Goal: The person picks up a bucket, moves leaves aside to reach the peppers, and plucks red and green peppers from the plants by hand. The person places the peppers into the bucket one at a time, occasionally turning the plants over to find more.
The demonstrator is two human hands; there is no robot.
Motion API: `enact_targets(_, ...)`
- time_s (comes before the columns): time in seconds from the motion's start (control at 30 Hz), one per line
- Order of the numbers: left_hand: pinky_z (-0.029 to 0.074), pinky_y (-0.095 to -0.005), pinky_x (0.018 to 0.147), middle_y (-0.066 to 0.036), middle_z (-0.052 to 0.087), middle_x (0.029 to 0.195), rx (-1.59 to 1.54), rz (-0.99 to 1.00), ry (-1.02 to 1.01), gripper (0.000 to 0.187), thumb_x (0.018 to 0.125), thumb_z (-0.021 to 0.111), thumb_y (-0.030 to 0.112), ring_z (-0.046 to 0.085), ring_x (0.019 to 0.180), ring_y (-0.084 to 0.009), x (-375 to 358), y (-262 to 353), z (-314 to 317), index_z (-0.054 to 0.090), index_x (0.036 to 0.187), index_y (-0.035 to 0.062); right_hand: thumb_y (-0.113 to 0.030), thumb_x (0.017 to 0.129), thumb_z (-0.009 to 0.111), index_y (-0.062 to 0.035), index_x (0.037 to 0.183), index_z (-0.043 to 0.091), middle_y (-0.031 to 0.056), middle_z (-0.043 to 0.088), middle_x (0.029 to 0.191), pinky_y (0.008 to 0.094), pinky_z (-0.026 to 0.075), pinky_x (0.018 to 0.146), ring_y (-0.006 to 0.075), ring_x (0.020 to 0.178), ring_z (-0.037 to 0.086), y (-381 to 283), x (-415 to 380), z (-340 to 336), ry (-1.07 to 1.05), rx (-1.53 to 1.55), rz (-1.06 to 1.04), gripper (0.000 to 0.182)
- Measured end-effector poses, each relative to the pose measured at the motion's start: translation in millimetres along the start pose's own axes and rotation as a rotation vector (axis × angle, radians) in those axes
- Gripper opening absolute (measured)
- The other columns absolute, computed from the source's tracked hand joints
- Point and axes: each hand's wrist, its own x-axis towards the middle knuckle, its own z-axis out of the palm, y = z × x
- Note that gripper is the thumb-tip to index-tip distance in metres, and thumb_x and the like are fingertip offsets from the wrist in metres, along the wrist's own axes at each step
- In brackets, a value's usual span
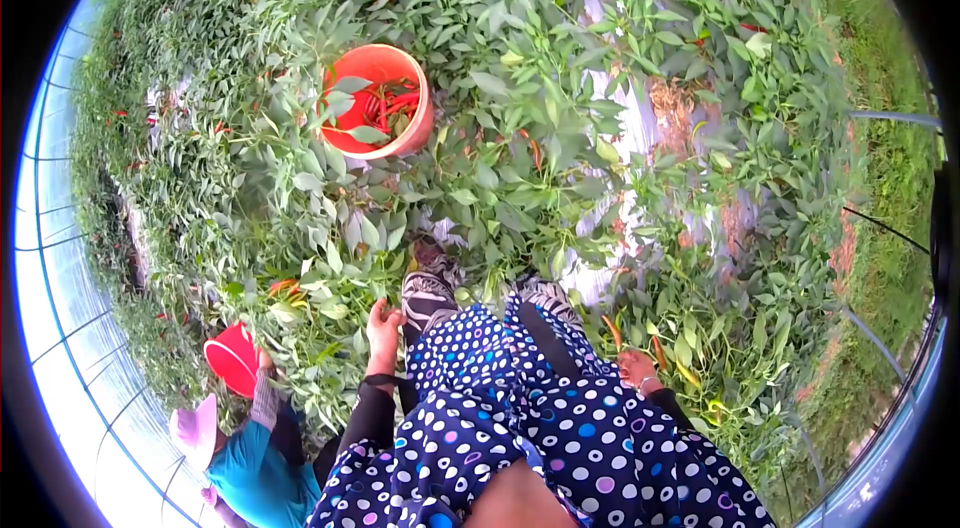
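My left hand hangs beside my left shoe, with fingers loosely bent and apart and nothing seen in it. Green pepper leaves are close by. At the other side of my body, my right hand is near the right thigh, its fingers loosely curled and partly hard to make out. No held thing shows there. An orange-red chili pepper hangs just right of that hand, and another chili pepper is above it. A red bucket stands ahead among the plants, with red chili peppers inside.
Dense pepper plants surround me, with pale ground sheeting between rows. At lower left a person in a pink hat and teal top holds a red bucket. A grass strip and curved poles line the right.
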Motion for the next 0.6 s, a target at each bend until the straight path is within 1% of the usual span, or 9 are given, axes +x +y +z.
enact_targets(0.17, 0.040, -0.0209, 0.049, -0.006, 0.059, 0.096, 0.275, 0.021, -0.007, 0.050, 0.079, 0.054, 0.012, 0.060, 0.073, -0.0123, 0, -8, 10, 0.039, 0.126, 0.0042, -0.004, 0.079, 0.047, -0.0037, 0.102, 0.057, 0.0024, 0.055, 0.070, 0.0248, 0.039, 0.041, 0.0114, 0.050, 0.047, 15, -5, -11, 0.040, -0.150, -0.105, 0.025)
enact_targets(0.27, 0.039, -0.0208, 0.049, -0.004, 0.058, 0.092, 0.229, 0.059, -0.017, 0.047, 0.079, 0.055, 0.014, 0.058, 0.070, -0.0110, -9, 2, 23, 0.042, 0.124, 0.0058, -0.004, 0.081, 0.046, -0.0055, 0.099, 0.060, 0.0016, 0.053, 0.066, 0.0260, 0.041, 0.042, 0.0114, 0.049, 0.047, 25, 0, -21, 0.040, -0.212, -0.074, 0.023)
enact_targets(0.3, 0.040, -0.0210, 0.048, -0.006, 0.059, 0.090, 0.158, 0.012, 0.009, 0.046, 0.079, 0.056, 0.008, 0.057, 0.067, -0.0117, -11, 8, 31, 0.042, 0.122, 0.0017, -0.004, 0.082, 0.045, -0.0070, 0.098, 0.061, 0.0005, 0.052, 0.063, 0.0248, 0.040, 0.042, 0.0104, 0.047, 0.045, 31, 0, -23, 0.080, -0.421, -0.218, 0.023)
enact_targets(0.37, 0.040, -0.0206, 0.047, -0.005, 0.058, 0.089, 0.122, 0.025, -0.020, 0.045, 0.079, 0.055, 0.007, 0.057, 0.066, -0.0101, -16, 14, 39, 0.042, 0.122, 0.0015, -0.005, 0.082, 0.045, -0.0068, 0.098, 0.061, 0.0001, 0.052, 0.063, 0.0236, 0.038, 0.041, 0.0092, 0.046, 0.044, 34, 3, -32, -0.041, -0.322, -0.263, 0.022)
enact_targets(0.43, 0.039, -0.0201, 0.047, -0.004, 0.057, 0.087, 0.109, 0.012, -0.053, 0.044, 0.080, 0.054, 0.007, 0.056, 0.065, -0.0092, -17, 22, 46, 0.042, 0.122, 0.0012, -0.003, 0.082, 0.045, -0.0066, 0.099, 0.060, -0.0001, 0.052, 0.063, 0.0225, 0.036, 0.041, 0.0083, 0.046, 0.043, 39, 8, -33, 0.030, -0.161, -0.196, 0.022)
enact_targets(0.5, 0.039, -0.0203, 0.047, -0.005, 0.057, 0.087, 0.142, -0.004, -0.072, 0.045, 0.080, 0.052, 0.008, 0.057, 0.065, -0.0105, -17, 33, 54, 0.041, 0.122, 0.0002, -0.008, 0.079, 0.053, -0.0091, 0.101, 0.060, 0.0005, 0.063, 0.081, 0.0253, 0.041, 0.044, 0.0119, 0.059, 0.055, 40, 14, -34, 0.006, 0.220, -0.005, 0.022)
enact_targets(0.53, 0.039, -0.0207, 0.046, -0.005, 0.057, 0.088, 0.182, 0.011, -0.081, 0.045, 0.079, 0.053, 0.009, 0.057, 0.065, -0.0110, -9, 36, 57, 0.041, 0.122, 0.0003, -0.005, 0.080, 0.048, -0.0087, 0.102, 0.058, 0.0030, 0.060, 0.077, 0.0281, 0.041, 0.045, 0.0140, 0.052, 0.049, 42, 13, -31, 0.053, 0.261, -0.023, 0.024)
enact_targets(0.57, 0.039, -0.0211, 0.046, -0.005, 0.057, 0.088, 0.225, 0.015, -0.081, 0.046, 0.079, 0.053, 0.010, 0.057, 0.065, -0.0115, -4, 40, 60, 0.041, 0.122, 0.0003, -0.011, 0.081, 0.049, -0.0100, 0.102, 0.058, 0.0043, 0.061, 0.085, 0.0338, 0.045, 0.050, 0.0189, 0.061, 0.053, 46, 10, -34, -0.073, 0.176, -0.134, 0.023)
enact_targets(0.6, 0.039, -0.0211, 0.046, -0.005, 0.057, 0.088, 0.222, 0.027, -0.082, 0.046, 0.079, 0.053, 0.010, 0.057, 0.065, -0.0115, 1, 43, 62, 0.041, 0.122, 0.0003, -0.016, 0.083, 0.049, -0.0107, 0.102, 0.058, 0.0048, 0.060, 0.086, 0.0389, 0.047, 0.055, 0.0212, 0.067, 0.055, 67, 27, -32, -0.032, -0.282, -0.628, 0.022)
